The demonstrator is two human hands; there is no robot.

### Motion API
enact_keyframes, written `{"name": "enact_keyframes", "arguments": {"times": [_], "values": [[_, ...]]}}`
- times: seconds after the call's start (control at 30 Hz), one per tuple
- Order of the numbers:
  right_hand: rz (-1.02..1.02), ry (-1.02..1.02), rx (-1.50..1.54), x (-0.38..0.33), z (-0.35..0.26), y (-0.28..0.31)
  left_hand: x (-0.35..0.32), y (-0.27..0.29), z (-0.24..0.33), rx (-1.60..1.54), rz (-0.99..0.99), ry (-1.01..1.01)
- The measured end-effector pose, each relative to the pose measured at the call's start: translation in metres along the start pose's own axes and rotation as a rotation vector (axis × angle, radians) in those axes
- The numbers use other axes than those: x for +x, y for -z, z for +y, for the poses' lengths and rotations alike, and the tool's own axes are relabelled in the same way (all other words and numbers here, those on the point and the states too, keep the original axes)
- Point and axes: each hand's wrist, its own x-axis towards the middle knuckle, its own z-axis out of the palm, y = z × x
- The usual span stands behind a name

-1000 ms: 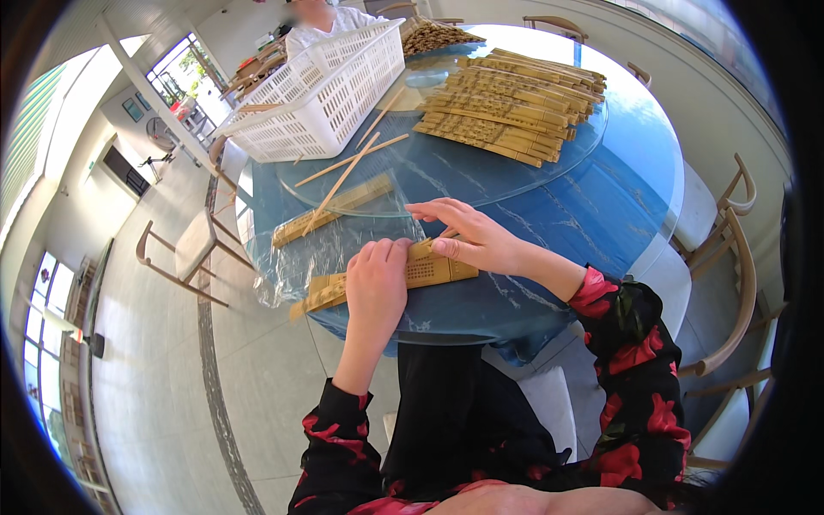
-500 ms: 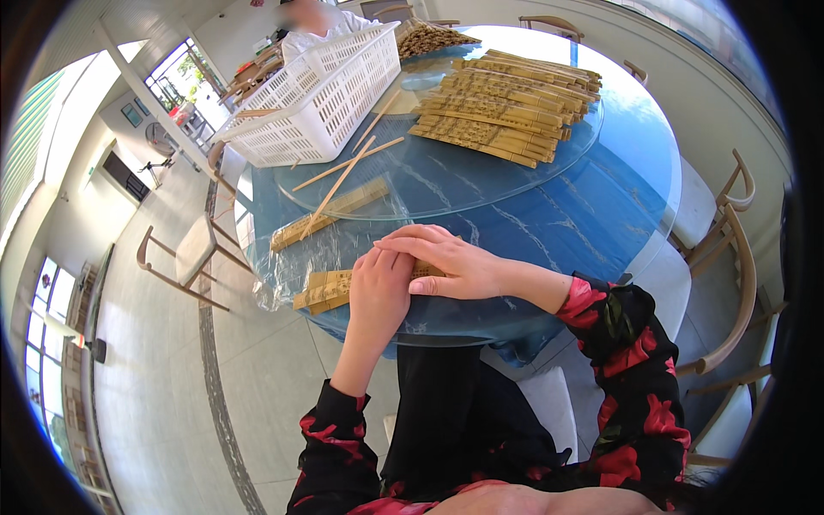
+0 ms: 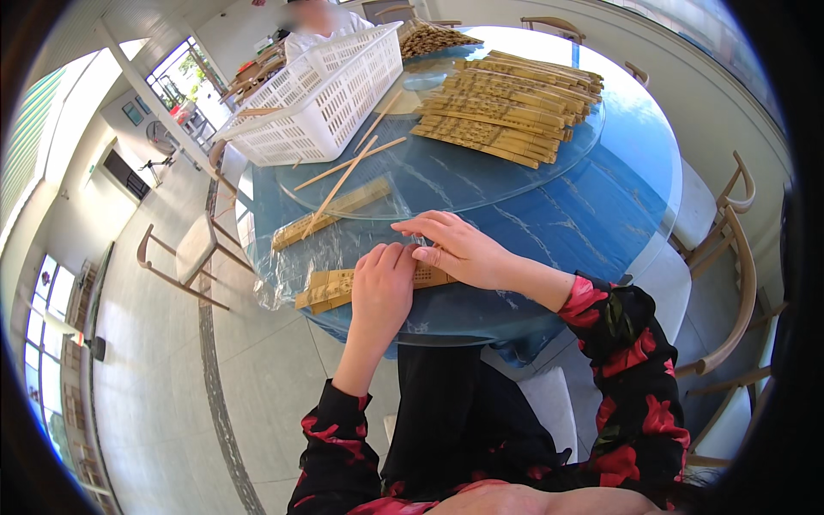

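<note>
A yellow-brown printed paper chopstick sleeve (image 3: pixel 433 275) lies near the table's front edge, with another sleeve (image 3: pixel 324 281) overlapping it at the left end. My left hand (image 3: pixel 383 279) is closed over the middle of these sleeves, fingers curled down on them. Just right of it, my right hand (image 3: pixel 463 249) hovers with index finger and thumb apart, the thumb close to the left fingers. Its other fingers are partly hidden. Behind both hands, a further sleeve (image 3: pixel 343 210) lies on clear plastic wrap (image 3: pixel 283 279), crossed by a wooden chopstick (image 3: pixel 342 190).
Round glass-topped table (image 3: pixel 592 206) with blue cloth and a turntable. On it stand a white plastic basket (image 3: pixel 322 112), more loose chopsticks (image 3: pixel 350 163), a large pile of sleeves (image 3: pixel 511 103) and a farther bundle (image 3: pixel 433 39). Across sits a person (image 3: pixel 322 26). Wooden chairs (image 3: pixel 730 283) surround the table.
My right hand has lifted off the back of my left hand and shifted slightly right, its fingers parting. More of the sleeve shows beneath it. The left hand stays on the sleeves.
</note>
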Motion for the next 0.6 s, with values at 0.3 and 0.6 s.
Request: {"name": "enact_keyframes", "arguments": {"times": [0.3, 0.6], "values": [[-0.177, -0.138, -0.083, 0.002, 0.009, 0.031, 0.004, 0.008, 0.005, -0.031, 0.010, 0.006], [-0.406, -0.369, 0.551, 0.003, 0.012, 0.037, 0.003, 0.009, 0.006, -0.046, 0.033, 0.012]]}}
